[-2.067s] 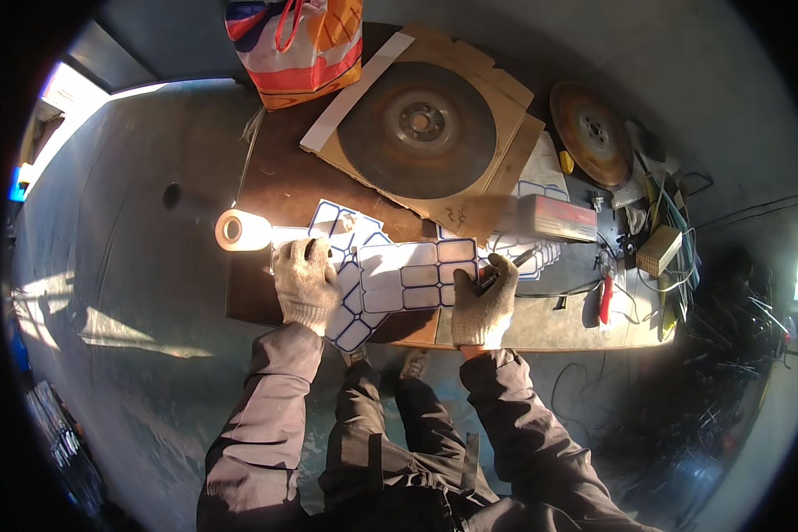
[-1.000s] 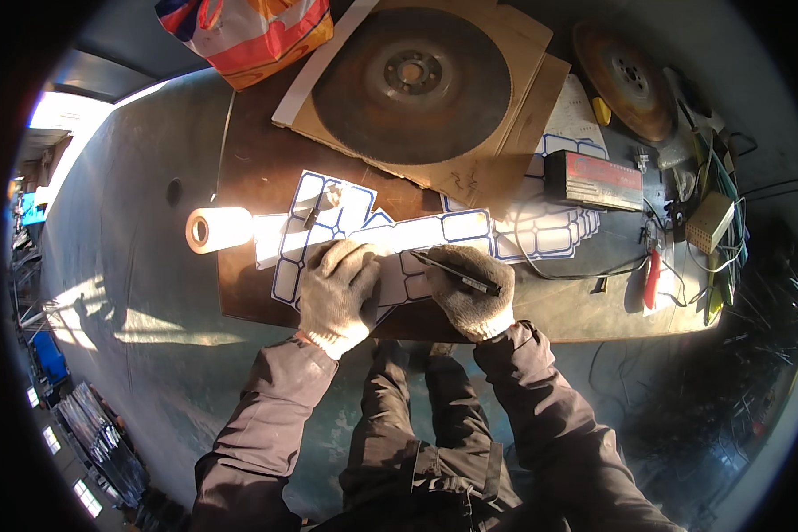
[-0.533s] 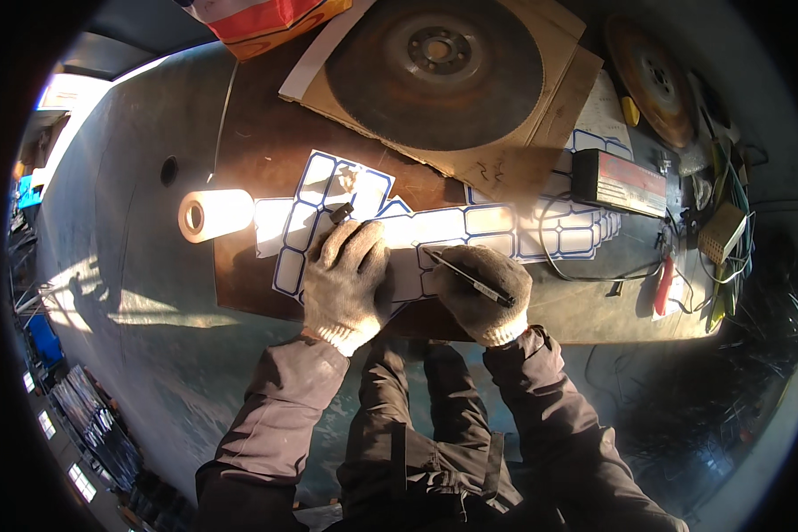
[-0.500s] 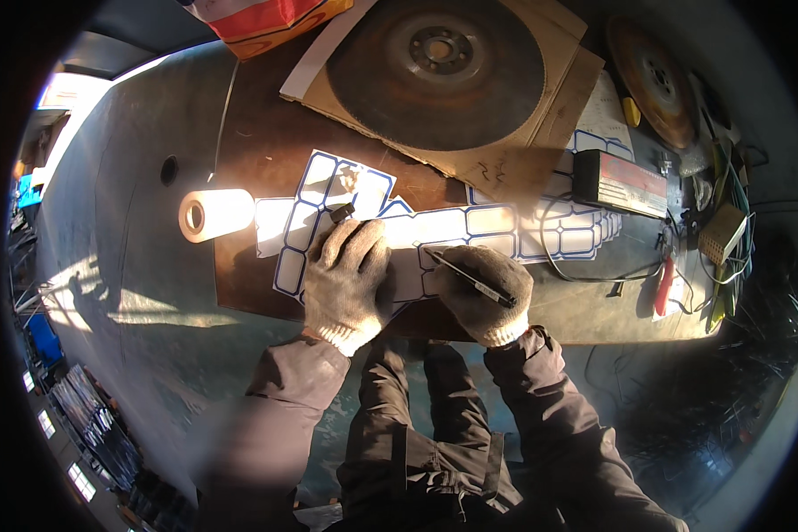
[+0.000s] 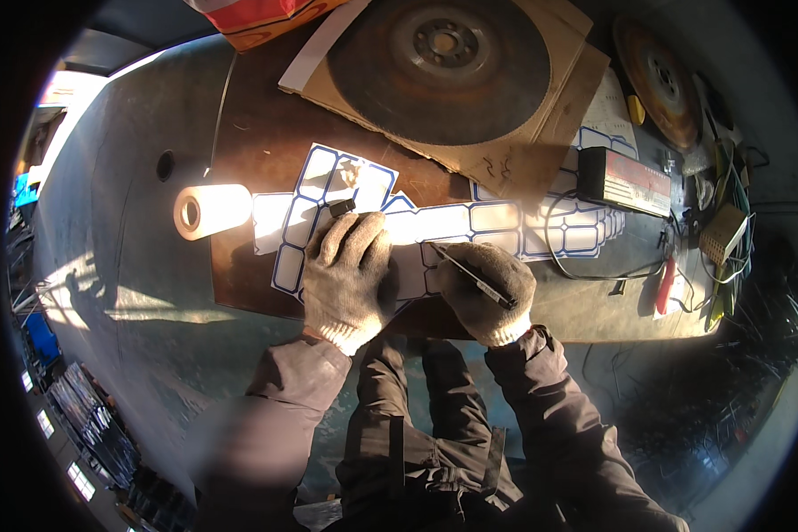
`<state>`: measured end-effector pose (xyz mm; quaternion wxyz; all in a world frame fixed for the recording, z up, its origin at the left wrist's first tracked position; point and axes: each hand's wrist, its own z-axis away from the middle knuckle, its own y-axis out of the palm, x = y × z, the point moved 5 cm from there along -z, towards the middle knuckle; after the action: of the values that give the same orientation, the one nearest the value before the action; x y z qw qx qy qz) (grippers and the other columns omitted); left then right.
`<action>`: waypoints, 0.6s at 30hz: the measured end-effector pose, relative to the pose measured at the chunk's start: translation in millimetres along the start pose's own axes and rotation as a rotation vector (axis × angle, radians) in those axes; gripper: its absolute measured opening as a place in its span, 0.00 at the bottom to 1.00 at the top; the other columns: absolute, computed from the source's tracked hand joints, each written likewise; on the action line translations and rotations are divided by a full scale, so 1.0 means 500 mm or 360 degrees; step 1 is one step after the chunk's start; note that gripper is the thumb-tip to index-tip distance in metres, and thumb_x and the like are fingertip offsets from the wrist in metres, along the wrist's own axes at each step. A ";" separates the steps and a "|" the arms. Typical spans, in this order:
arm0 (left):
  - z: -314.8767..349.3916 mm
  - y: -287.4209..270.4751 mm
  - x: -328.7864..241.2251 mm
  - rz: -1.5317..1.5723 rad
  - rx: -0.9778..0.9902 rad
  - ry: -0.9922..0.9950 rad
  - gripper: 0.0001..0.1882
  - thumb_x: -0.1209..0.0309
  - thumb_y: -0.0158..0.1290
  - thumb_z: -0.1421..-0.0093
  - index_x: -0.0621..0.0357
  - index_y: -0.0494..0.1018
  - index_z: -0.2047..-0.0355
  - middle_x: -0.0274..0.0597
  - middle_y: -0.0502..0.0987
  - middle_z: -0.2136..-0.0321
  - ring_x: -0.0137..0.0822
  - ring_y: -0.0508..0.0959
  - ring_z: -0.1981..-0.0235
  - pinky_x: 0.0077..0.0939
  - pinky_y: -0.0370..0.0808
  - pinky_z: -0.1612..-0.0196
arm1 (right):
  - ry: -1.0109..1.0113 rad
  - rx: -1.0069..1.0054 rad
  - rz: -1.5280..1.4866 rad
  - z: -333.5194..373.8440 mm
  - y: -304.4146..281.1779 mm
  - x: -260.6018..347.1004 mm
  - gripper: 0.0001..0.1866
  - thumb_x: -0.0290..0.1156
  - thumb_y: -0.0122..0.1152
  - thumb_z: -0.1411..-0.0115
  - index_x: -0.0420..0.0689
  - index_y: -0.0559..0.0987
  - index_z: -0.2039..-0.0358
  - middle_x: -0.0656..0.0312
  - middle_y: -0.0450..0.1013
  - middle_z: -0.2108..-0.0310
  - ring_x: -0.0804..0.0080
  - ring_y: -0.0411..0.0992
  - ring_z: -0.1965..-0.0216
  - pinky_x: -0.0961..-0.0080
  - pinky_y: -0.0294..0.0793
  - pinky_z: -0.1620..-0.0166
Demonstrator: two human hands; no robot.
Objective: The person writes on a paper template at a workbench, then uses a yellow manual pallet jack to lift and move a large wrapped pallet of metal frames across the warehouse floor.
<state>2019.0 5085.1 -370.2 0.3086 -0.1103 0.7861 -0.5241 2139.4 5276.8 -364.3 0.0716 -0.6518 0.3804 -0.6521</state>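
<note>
Both my hands wear knitted work gloves. My left hand [image 5: 349, 279] rests on overlapping blue-bordered label sheets [image 5: 492, 217], its fingers extended forward and its palm hidden. A small dark block-like piece [image 5: 341, 207] sits right at its fingertips; whether they touch it I cannot tell. My right hand [image 5: 490, 288] is closed around a slim dark pen [image 5: 472, 277]. The pen slants up to the left, with its tip at the label sheet beside my left hand.
A white roll [image 5: 213, 211] lies left of the sheets. Beyond them, a large circular saw blade [image 5: 439, 89] rests on cardboard [image 5: 505, 173]. At right are a red-and-black box [image 5: 625, 182], a thin cable [image 5: 585, 277], a red-handled tool [image 5: 666, 285] and a rusty disc [image 5: 654, 80].
My view has shifted slightly against the table. Both hands keep nearly the same place on the sheets, and the pen stays in my right hand.
</note>
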 end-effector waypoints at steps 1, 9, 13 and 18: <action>-0.001 0.000 0.000 0.0006 0.0001 0.0003 0.26 0.67 0.70 0.40 0.54 0.85 0.40 0.41 0.82 0.33 0.54 0.79 0.29 0.58 0.79 0.25 | -0.0012 -0.0014 -0.0002 0.001 0.000 -0.001 0.13 0.26 0.82 0.35 0.49 0.91 0.51 0.56 0.88 0.62 0.51 0.90 0.61 0.59 0.90 0.57; -0.001 -0.003 -0.003 0.0003 0.0015 -0.0005 0.26 0.68 0.70 0.40 0.54 0.85 0.40 0.41 0.81 0.32 0.55 0.79 0.29 0.58 0.79 0.26 | -0.0098 -0.0023 -0.0077 0.008 -0.001 -0.002 0.17 0.24 0.84 0.37 0.48 0.90 0.49 0.55 0.90 0.60 0.53 0.91 0.61 0.59 0.90 0.58; 0.000 -0.002 -0.002 -0.0001 -0.0003 0.0011 0.26 0.68 0.70 0.40 0.53 0.85 0.40 0.41 0.81 0.32 0.55 0.79 0.29 0.58 0.79 0.26 | -0.0136 -0.0046 -0.0034 0.009 -0.004 0.006 0.16 0.26 0.85 0.37 0.49 0.91 0.50 0.56 0.91 0.60 0.52 0.91 0.60 0.59 0.90 0.57; 0.000 0.000 -0.002 -0.0011 0.0005 0.0008 0.27 0.68 0.70 0.40 0.53 0.85 0.39 0.40 0.81 0.32 0.55 0.79 0.29 0.57 0.79 0.26 | 0.0000 -0.0057 -0.0038 0.012 -0.007 0.000 0.15 0.28 0.86 0.38 0.49 0.91 0.51 0.56 0.90 0.61 0.52 0.91 0.61 0.58 0.90 0.57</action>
<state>2019.9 5085.5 -370.2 0.3049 -0.1111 0.7857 -0.5267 2146.4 5276.6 -363.2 0.0521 -0.6575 0.3843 -0.6460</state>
